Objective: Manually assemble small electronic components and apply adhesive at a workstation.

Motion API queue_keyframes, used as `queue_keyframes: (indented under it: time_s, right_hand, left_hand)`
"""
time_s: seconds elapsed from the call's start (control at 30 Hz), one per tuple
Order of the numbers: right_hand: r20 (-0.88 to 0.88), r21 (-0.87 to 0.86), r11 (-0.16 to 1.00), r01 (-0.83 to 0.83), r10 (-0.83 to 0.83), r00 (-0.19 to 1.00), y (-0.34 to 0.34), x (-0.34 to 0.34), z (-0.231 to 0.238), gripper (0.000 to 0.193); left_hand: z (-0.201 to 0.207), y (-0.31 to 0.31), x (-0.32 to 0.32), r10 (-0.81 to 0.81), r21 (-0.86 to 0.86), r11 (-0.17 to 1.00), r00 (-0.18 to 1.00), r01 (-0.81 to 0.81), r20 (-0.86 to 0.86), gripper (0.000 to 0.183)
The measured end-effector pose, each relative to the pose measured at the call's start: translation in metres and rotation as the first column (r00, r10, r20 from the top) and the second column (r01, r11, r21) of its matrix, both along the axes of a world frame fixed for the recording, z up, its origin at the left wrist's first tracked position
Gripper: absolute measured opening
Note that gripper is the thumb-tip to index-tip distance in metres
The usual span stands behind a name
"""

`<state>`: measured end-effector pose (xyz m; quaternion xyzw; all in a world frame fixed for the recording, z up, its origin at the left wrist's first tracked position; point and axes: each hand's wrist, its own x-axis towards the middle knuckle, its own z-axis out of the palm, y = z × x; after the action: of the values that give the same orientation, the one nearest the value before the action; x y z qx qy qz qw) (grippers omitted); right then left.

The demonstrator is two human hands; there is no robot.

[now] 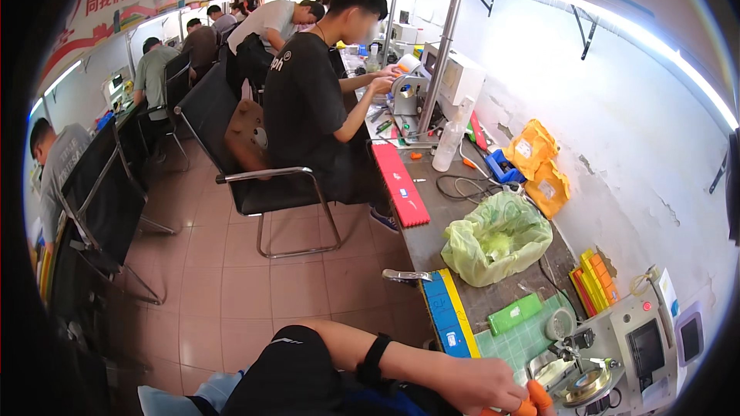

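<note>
My left hand (pixel 489 385) is at the lower right, at the end of a bare forearm with a black band near the wrist. Orange finger cots (pixel 539 394) cover some fingertips. Its fingers are bent and pressed together; a thin dark tip rises beside them, and what they hold, if anything, is unclear. Close by stands a pale bench machine (pixel 644 347) with a dark screen and a red button. A brass-coloured ring (pixel 586 387) sits on its front, just right of the fingers. My right hand cannot be made out.
On the bench lie a green cutting mat (pixel 532 339), a green block (pixel 515 313), a blue-yellow strip (pixel 449 314), a red strip (pixel 399 185) and a bag-lined bin (pixel 493 240). A clear bottle (pixel 449 142) stands farther off. A seated co-worker (pixel 308 100) works beyond.
</note>
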<state>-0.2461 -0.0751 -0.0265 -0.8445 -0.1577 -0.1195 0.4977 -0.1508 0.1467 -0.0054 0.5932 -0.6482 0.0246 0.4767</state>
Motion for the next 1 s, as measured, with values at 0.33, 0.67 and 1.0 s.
queue_keyframes:
  time_s: [0.33, 0.67, 1.0]
  right_hand:
    - [-0.132, 0.312, 0.949, -0.042, 0.088, 0.987, 0.012, -0.001, 0.019, 0.056]
    - [-0.168, 0.311, 0.939, 0.145, -0.096, 0.981, -0.012, 0.022, -0.033, 0.053]
    - [0.084, 0.134, 0.671, 0.729, -0.741, 0.666, -0.038, 0.088, -0.101, 0.037]
  left_hand:
    - [-0.013, -0.015, 0.003, 0.209, -0.333, 0.922, 0.978, -0.199, -0.007, 0.018]
    - [-0.049, -0.046, 0.050, 0.237, -0.061, 0.970, 0.970, -0.234, 0.047, 0.019]
    - [-0.042, -0.121, 0.110, 0.455, -0.043, 0.873, 0.779, -0.486, 0.431, 0.032]
